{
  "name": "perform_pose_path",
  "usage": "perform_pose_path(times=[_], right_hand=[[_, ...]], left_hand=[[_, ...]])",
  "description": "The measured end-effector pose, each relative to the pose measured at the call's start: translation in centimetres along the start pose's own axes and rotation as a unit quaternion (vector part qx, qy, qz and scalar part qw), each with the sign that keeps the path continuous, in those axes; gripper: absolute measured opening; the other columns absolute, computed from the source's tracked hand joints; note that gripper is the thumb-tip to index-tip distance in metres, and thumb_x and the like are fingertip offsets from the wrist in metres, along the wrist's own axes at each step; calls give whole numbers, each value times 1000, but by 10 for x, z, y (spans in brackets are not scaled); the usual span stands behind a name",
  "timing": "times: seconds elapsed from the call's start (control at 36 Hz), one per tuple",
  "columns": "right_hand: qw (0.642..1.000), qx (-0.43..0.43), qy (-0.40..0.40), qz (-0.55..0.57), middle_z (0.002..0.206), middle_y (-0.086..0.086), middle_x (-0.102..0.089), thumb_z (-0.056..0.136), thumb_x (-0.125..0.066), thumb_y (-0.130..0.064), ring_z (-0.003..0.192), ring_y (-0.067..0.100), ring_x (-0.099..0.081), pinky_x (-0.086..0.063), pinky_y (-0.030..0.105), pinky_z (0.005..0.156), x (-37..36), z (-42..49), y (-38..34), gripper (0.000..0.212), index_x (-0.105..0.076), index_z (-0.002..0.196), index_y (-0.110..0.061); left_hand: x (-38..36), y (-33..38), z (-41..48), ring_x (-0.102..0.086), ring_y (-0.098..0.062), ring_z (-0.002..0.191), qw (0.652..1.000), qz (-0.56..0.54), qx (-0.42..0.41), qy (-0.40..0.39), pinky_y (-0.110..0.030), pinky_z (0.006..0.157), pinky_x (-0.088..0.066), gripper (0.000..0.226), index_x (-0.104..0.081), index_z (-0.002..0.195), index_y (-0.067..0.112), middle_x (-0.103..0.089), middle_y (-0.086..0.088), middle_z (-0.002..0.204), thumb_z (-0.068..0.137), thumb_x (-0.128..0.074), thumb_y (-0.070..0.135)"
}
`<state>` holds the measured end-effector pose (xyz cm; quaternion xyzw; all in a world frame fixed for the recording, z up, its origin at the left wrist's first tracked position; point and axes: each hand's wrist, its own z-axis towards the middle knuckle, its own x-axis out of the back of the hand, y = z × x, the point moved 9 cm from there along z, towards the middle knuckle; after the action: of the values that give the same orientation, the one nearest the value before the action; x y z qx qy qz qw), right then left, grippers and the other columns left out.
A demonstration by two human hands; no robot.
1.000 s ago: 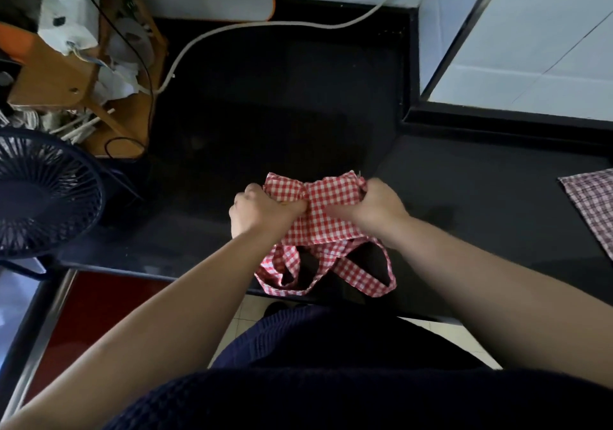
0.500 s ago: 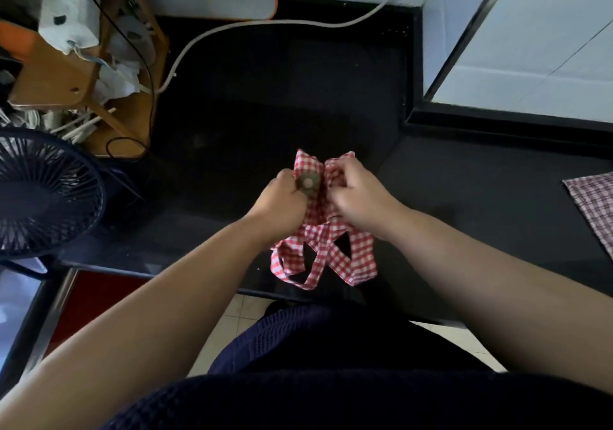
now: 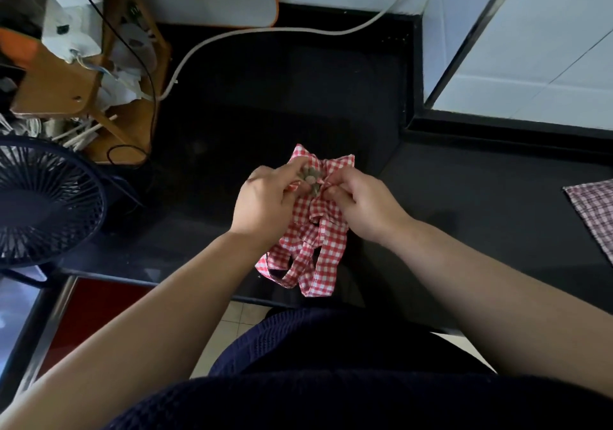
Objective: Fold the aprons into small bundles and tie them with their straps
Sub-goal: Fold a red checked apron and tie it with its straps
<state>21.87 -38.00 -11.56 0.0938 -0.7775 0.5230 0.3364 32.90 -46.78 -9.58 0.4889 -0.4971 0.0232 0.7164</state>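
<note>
Two fists — left hand (image 3: 265, 199), right hand (image 3: 361, 209) — pinching apron (image 3: 328, 242).

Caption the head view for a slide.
The left hand and right hand grip a bunched red gingham apron over a black counter, straps dangling.

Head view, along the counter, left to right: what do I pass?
Dark blue round fan → left hand → red-and-white checked apron, gripped by both hands → right hand → purple checked cloth at the right edge.

dark navy knitted top (image 3: 331, 393), fine ribbed weave, both forearms (image 3: 179, 300) bare
</note>
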Motion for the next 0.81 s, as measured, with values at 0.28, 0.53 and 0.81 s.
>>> perform_pose_path(times=[0.28,0.53,0.81], right_hand=[[991,-12,34,128,90,2,-70,96,-55,-12,87,11,-66,-50,23,79,8,7,-5,14,-65,104,-7],[995,-27,17,93,95,-12,-65,95,-58,-22,90,-1,-58,-41,1,73,19,24,0,13,-69,100,-17],[994,-15,-3,106,93,-7,-68,93,-61,-16,85,-1,-61,-46,5,72,11,29,-2,13,-71,101,-15]], left_hand=[[-38,16,-3,-63,-10,87,984,18,6,-175,-11,65,-41,19,-59,105,11,-67,7,90,88,-66,18],[-38,-21,-14,-70,-8,81,940,-301,163,-15,-26,81,-56,12,-72,90,13,-75,2,84,83,-70,3],[-24,-16,12,-66,-7,75,947,-296,122,5,-28,74,-55,26,-66,74,33,-69,8,74,85,-71,10]])
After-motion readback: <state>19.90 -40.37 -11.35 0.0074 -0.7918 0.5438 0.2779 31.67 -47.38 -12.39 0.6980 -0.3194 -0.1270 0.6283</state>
